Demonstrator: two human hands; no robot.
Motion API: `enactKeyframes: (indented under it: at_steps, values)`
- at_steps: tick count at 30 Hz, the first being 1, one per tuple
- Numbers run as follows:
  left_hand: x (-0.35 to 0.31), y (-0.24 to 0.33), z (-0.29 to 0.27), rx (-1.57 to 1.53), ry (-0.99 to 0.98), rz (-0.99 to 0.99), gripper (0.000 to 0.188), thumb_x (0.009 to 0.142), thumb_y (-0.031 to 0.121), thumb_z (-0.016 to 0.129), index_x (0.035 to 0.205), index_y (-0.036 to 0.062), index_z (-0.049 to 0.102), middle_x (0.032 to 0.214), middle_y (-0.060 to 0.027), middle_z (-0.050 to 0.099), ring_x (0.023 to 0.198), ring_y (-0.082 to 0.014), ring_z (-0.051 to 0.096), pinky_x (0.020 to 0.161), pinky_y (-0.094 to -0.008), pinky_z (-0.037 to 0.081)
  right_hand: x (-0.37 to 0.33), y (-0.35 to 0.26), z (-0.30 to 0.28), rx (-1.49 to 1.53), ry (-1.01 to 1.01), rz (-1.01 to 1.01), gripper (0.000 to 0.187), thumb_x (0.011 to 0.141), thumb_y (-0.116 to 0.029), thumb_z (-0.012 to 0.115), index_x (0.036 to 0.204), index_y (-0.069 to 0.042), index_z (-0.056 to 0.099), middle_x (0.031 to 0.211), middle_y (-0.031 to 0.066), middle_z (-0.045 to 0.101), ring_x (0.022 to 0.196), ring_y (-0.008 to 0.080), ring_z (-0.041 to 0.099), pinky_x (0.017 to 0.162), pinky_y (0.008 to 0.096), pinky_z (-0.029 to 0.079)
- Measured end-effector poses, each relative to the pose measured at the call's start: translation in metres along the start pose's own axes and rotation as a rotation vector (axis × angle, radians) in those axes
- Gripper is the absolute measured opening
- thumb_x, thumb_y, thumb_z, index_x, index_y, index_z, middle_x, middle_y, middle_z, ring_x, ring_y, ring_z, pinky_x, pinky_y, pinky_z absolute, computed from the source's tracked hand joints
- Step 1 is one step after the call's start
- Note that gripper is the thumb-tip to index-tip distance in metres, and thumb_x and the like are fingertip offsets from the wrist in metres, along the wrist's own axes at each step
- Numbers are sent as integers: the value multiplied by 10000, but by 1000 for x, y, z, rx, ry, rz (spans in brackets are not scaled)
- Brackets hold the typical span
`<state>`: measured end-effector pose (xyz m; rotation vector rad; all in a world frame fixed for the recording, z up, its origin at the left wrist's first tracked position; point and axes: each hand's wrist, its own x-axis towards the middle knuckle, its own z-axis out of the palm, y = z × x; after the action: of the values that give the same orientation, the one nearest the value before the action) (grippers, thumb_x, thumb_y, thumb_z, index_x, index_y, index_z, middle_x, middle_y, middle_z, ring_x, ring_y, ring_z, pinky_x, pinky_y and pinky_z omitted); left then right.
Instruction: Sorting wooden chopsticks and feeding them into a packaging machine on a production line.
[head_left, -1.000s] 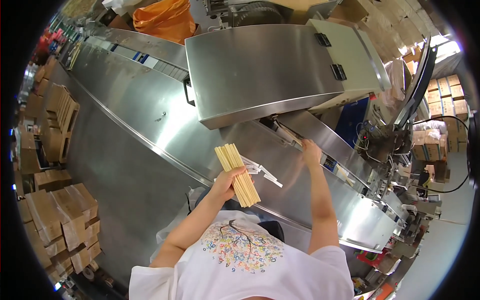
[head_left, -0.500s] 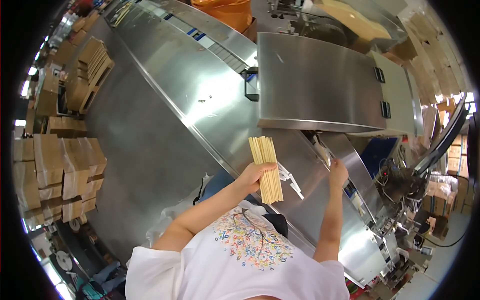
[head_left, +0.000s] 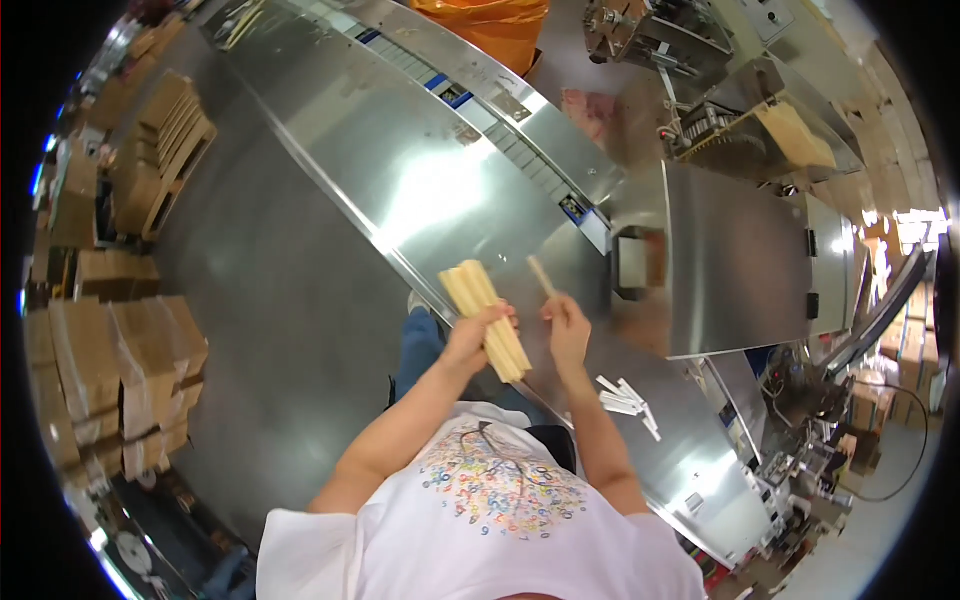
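A thick bundle of pale wooden chopsticks (head_left: 470,292) is wrapped in the fingers of my left hand (head_left: 474,337), tilted with its top toward the left. Just to its right, my right hand (head_left: 567,330) pinches one thin pale chopstick (head_left: 541,274) that points up and away; it is slightly blurred. Both hands are over the near edge of the steel table (head_left: 480,235). Several white slim strips, perhaps paper sleeves (head_left: 622,398), lie in a loose pile on the table, right of my right forearm.
A conveyor track (head_left: 520,150) with blue and white parts runs diagonally along the table. To the right stands a steel machine cover (head_left: 735,260) with black hinges. An orange bag (head_left: 490,30) is at the back. Stacked cardboard boxes (head_left: 130,350) and a pallet (head_left: 180,150) stand at the left.
My right hand has come back from the conveyor slot on the right, now with a chopstick. The bundle in my left hand has shifted left and tilted. The whole view has turned leftward.
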<state>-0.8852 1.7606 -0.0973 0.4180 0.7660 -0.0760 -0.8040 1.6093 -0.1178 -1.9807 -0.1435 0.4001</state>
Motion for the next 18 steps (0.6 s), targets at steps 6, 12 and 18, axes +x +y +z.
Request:
enactKeyframes:
  at_steps: [6,12,18]
  values:
    - [-2,146,-48,75,74,86,223,793,90,629,980,24,528,840,-98,597,754,-209,601,698,-369,530,123,22,5,-781,555,-292,211,915,-186,449,1019,-66,587,980,90,600,916,280,550,763,385,433]
    - [12,194,-63,99,120,18,218,796,93,627,980,24,530,865,-105,602,781,-212,602,728,-379,527,144,32,-6,-683,549,-29,227,922,-184,434,1083,-138,586,1082,92,587,1009,297,529,866,374,403]
    - [25,202,-47,106,73,-72,234,820,75,588,1031,27,498,891,-106,584,831,-240,586,792,-424,508,131,66,-19,-679,550,392,327,932,-198,385,1240,-162,486,1276,109,482,1149,298,463,941,360,373]
